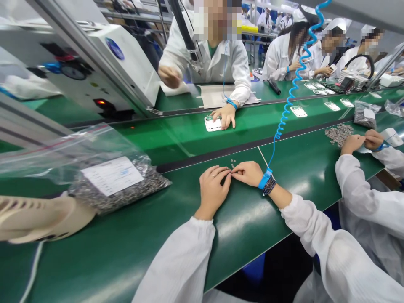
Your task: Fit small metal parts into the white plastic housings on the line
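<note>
My left hand and my right hand rest on the green bench, fingertips meeting in a pinch. Something tiny sits between them, too small to name. A few small metal parts lie just beyond the fingertips. My right wrist wears a blue strap with a coiled blue cord rising from it, plus a dark bead bracelet. Both arms are in white sleeves.
A clear bag of small metal parts with a white label lies at left beside a beige fan-like object. A person opposite presses a white device on the conveyor. A neighbour's hands work near a parts pile.
</note>
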Tool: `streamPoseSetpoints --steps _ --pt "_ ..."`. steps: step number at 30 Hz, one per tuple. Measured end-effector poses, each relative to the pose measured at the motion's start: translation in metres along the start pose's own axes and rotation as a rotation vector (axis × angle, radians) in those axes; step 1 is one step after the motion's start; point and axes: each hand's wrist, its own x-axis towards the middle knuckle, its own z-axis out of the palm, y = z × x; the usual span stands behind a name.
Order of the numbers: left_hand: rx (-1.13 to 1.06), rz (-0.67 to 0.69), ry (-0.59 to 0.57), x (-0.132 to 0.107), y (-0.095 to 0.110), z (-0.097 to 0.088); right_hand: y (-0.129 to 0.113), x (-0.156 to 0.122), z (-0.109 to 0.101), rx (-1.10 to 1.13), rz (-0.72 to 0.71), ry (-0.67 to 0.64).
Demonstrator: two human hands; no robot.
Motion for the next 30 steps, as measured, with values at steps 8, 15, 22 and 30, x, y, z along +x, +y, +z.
streamPoseSetpoints --steps 8,15,22,30 --pt "-0.004 0.012 -0.032 -0.001 0.0 0.0 0.005 0.001 0.002 0.099 0.004 0.019" --pt "-0.009 0.003 -0.046 -0.002 -0.003 0.002 0.007 0.001 0.006 0.181 -0.001 0.017" --pt "-0.004 0.027 -0.039 -0.002 -0.003 0.002 0.014 0.001 0.014 0.278 0.026 0.022" --pt "-0.004 0.04 -0.026 -0.002 -0.001 0.001 0.018 0.005 0.018 0.371 0.061 -0.024"
